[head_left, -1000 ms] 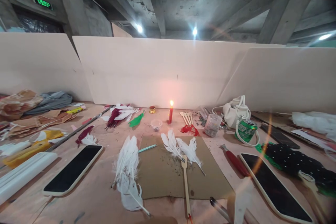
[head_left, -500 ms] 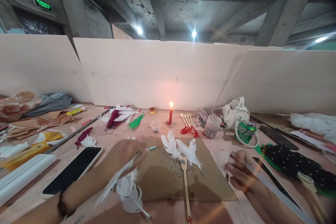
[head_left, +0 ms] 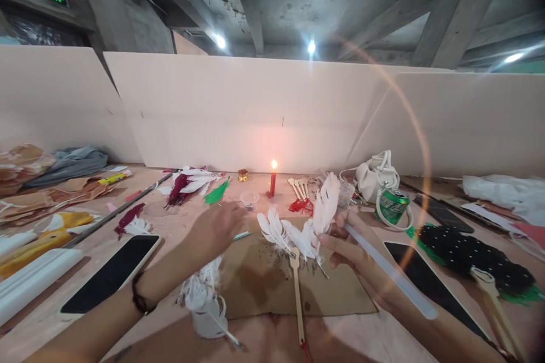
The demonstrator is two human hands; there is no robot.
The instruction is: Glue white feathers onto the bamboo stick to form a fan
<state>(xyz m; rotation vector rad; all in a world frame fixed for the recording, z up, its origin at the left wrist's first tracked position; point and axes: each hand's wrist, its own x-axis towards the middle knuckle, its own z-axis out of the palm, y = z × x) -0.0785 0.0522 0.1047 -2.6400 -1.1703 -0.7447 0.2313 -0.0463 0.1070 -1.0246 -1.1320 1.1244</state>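
My right hand [head_left: 344,238] is closed on an upright white feather [head_left: 327,204], pinched between thumb and fingertips. A translucent glue stick [head_left: 389,269] also sticks out of that hand, slanting back along the forearm. My left hand [head_left: 219,229] reaches over the far left of the cardboard [head_left: 336,295], near the small clear dish [head_left: 250,198]; its fingers are blurred. Two white feathers [head_left: 272,229] lie fanned out at the head of a flat wooden stick [head_left: 297,295] on the cardboard. More white feathers [head_left: 206,300] lie partly below my left forearm.
A lit red candle [head_left: 273,184] stands upright behind the cardboard. Small wooden sticks with red tassels [head_left: 301,193], a green can [head_left: 392,207] and a white bag [head_left: 377,176] are at the back right. A phone [head_left: 113,272] lies left, a dark flat device [head_left: 430,283] right.
The feather formerly in my left hand is gone from it, and my right hand now holds one upright. My right hand has moved left over the cardboard; my left has moved slightly away from me.
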